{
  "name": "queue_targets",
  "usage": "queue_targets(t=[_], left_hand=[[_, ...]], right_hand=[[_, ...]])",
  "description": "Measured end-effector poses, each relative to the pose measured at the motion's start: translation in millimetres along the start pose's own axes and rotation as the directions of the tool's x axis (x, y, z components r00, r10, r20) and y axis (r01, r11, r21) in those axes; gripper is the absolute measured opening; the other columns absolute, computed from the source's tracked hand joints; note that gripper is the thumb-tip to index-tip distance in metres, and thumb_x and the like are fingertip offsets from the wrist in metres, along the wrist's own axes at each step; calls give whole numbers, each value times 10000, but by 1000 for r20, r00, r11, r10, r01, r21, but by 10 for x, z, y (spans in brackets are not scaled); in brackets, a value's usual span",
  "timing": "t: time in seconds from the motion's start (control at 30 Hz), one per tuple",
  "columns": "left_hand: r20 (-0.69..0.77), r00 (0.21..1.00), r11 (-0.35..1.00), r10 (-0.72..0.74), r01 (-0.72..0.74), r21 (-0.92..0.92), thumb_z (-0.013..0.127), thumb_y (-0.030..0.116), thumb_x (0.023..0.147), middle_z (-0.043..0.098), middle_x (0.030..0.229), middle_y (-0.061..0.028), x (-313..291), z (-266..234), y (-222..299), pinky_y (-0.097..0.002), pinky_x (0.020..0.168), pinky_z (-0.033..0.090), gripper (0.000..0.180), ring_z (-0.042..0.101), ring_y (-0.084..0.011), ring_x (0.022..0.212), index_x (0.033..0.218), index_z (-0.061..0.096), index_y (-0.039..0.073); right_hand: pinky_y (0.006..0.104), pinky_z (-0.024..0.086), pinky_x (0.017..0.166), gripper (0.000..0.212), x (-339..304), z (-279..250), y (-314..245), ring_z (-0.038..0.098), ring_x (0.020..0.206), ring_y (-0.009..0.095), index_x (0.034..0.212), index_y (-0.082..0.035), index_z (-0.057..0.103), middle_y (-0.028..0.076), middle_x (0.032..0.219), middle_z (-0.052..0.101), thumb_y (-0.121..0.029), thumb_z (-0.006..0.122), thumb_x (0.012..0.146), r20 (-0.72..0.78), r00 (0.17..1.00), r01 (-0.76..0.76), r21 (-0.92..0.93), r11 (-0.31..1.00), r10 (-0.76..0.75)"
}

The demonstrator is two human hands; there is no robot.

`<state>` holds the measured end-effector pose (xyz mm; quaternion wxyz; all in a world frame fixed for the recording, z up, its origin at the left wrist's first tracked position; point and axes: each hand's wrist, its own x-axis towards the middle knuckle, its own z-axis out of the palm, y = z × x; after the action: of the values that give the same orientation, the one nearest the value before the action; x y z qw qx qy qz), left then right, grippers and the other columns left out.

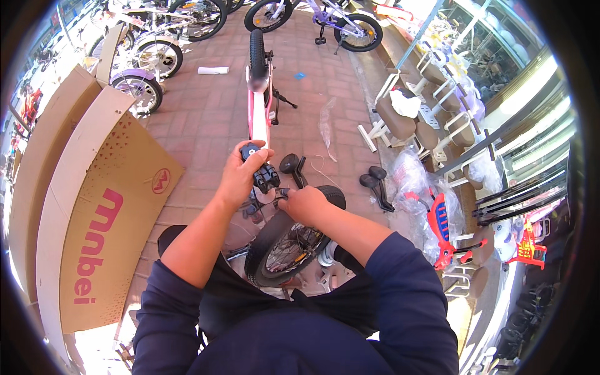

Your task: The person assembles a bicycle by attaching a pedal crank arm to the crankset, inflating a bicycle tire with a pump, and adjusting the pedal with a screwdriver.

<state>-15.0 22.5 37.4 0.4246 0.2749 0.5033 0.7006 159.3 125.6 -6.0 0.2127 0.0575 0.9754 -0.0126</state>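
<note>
A small pink and white bicycle (260,115) stands in front of me, its rear wheel (257,53) pointing away. My left hand (236,175) is wrapped round a black handlebar stem (267,179) at the near end of the frame, the thumb on top. Close to my legs, the front wheel (258,259) leans between my knees. Just above its tyre is my right hand (306,206), fingers closed and pinched beside the stem's lower end. Whatever those fingers grip is too small to make out. A black part with a round end (291,164) lies just beyond that hand.
A big cardboard box (112,225) stands at the left. Two black round-ended parts (377,181) lie on the brick paving, right. Further right are clear plastic wrapping (409,175), a red and blue toy-like piece (442,228) and brown-seated chairs (395,115). Parked bicycles (350,31) line the back.
</note>
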Motion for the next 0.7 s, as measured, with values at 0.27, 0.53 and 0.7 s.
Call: queue_targets(t=[0.27,0.53,0.7], left_hand=[[15,996,993,86,-85,-80,618,302,958,690,1145,-135,15,-24,-147,-318,897,523,443,629,-200,1088,1286,538,15],[-77,992,987,95,-104,-121,652,304,938,689,1118,-134,-3,82,-147,-291,838,510,464,628,-173,1004,1261,551,-13],[-107,993,996,45,-53,-68,680,384,913,672,1135,-175,17,28,-223,-309,722,569,550,636,-197,1030,1250,555,-33]], right_hand=[[441,556,644,255,-1464,-372,218,704,793,314,1093,-163,602,103,980,619,-192,646,844,79,996,35,11,999,-36],[439,560,658,221,-1301,-429,-64,707,795,310,995,-90,637,110,983,628,-132,677,782,-8,1000,-19,51,999,19],[442,557,714,344,-844,-240,-240,698,837,335,1032,-69,668,125,975,647,-235,776,751,-80,994,82,147,986,-70]])
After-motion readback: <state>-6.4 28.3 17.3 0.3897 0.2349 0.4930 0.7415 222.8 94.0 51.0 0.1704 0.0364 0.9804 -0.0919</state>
